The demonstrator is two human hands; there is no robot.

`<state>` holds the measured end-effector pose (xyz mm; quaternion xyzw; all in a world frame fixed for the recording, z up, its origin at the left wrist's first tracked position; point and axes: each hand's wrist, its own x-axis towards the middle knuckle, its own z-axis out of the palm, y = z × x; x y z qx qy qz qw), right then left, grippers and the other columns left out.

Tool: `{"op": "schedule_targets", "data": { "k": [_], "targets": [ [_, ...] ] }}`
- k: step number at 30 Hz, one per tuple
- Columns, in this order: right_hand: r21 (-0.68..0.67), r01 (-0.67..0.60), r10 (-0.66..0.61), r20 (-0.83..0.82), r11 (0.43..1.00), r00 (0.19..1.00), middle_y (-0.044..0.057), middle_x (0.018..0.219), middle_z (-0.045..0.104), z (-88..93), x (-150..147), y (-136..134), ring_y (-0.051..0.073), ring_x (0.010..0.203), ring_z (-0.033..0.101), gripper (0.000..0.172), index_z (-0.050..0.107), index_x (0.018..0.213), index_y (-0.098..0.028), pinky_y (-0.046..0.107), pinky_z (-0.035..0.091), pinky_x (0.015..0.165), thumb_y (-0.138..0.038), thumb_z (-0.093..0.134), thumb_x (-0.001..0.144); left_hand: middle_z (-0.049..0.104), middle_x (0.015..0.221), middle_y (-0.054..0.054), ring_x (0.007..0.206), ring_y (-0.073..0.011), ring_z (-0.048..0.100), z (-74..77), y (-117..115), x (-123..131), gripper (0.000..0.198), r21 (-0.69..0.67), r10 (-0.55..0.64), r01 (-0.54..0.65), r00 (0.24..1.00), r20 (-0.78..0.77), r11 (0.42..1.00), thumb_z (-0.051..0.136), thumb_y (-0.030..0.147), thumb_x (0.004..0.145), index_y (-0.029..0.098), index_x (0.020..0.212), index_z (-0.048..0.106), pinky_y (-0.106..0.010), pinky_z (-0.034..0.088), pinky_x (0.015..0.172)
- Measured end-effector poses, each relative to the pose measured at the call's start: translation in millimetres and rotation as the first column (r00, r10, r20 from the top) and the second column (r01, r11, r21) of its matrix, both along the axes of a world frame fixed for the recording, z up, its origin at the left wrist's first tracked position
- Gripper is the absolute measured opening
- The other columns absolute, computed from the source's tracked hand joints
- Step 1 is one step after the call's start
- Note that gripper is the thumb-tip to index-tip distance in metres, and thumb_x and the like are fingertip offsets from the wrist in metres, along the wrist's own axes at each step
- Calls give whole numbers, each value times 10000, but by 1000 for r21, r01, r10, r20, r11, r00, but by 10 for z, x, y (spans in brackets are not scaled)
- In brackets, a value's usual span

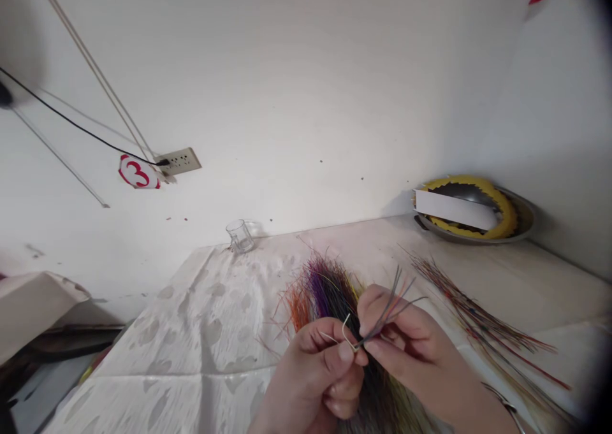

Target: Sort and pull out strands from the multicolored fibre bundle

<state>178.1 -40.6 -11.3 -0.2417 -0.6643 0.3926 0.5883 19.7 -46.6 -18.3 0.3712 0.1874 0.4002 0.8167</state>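
Observation:
My left hand [325, 370] is closed, pinching a pale strand [347, 332] between thumb and forefinger. Close against it, my right hand [406, 338] pinches a small bunch of thin dark and orange strands [393, 306], whose loose ends fan out up and to the right. The fingertips of both hands nearly meet where the strands cross. Behind and beneath them lies a thick bundle of coloured strands [329, 287], orange, purple, dark and yellow. My fingers and palms hide part of that bundle.
Right of my hands lies a looser bunch of strands [478, 313] on the cloth-covered table [191, 332]. A metal bowl [526, 220] with a yellow ring-shaped item [507, 211] and a white strip [454, 209] stands back right. A glass mug [240, 236] is near the wall.

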Motion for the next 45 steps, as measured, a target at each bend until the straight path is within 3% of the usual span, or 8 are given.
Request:
{"op": "schedule_targets", "data": {
  "k": [5,11,16,22,30,33,40,45],
  "targets": [
    [45,-120,115,102,992,988,-9,782,572,44,12,-16,133,692,553,362,664,941,-304,250,468,611,-14,476,832,304,465,85,366,-23,165,18,1,-1,181,-28,-71,72,997,29,997,727,315,761,162,725,636,-144,140,351],
    [141,-111,61,319,984,946,20,904,584,118,89,-35,164,865,570,472,641,1087,-318,299,479,743,18,437,825,307,465,84,385,-35,166,51,-16,-1,212,-12,-30,30,999,-12,999,731,339,757,161,720,622,-151,128,358],
    [188,4,-87,437,982,895,37,924,583,82,160,10,181,858,560,290,617,1056,-259,330,458,750,-77,485,874,368,473,77,411,-50,231,52,-33,45,265,88,200,-187,964,-175,978,752,382,729,176,699,588,-184,172,395],
    [133,77,-133,489,988,862,27,829,566,87,112,33,182,799,557,214,588,876,-213,322,443,682,-39,467,844,463,564,42,531,-88,360,87,-75,65,246,493,581,-370,712,-393,787,702,362,776,170,670,591,-208,291,510],
    [86,90,-118,427,992,897,3,804,552,45,21,-10,153,754,543,183,520,826,-221,283,438,657,-66,447,891,616,637,-11,584,-147,541,74,-100,37,133,825,850,-289,375,-370,486,608,257,837,200,720,637,-253,418,574],
    [63,100,-118,425,993,898,-11,761,518,25,-27,-36,133,687,510,183,504,780,-216,257,407,595,-107,449,916,638,651,-17,600,-157,573,59,-100,23,107,875,891,-243,297,-344,419,614,230,829,202,730,641,-265,442,599],
    [-38,163,-144,305,986,941,-14,770,550,-55,-105,-12,139,708,524,163,534,812,-223,264,423,635,-131,444,914,681,783,-27,692,-173,630,14,-66,27,98,861,849,-216,390,-357,461,534,224,876,218,887,632,-292,486,648],
    [-137,126,-90,242,983,966,-12,782,544,-60,-83,-11,144,691,518,92,554,832,-222,260,428,606,-232,499,906,666,749,-14,665,-158,626,41,-66,49,88,873,850,-216,416,-323,438,542,180,855,204,863,627,-269,486,611]
  ]
}}
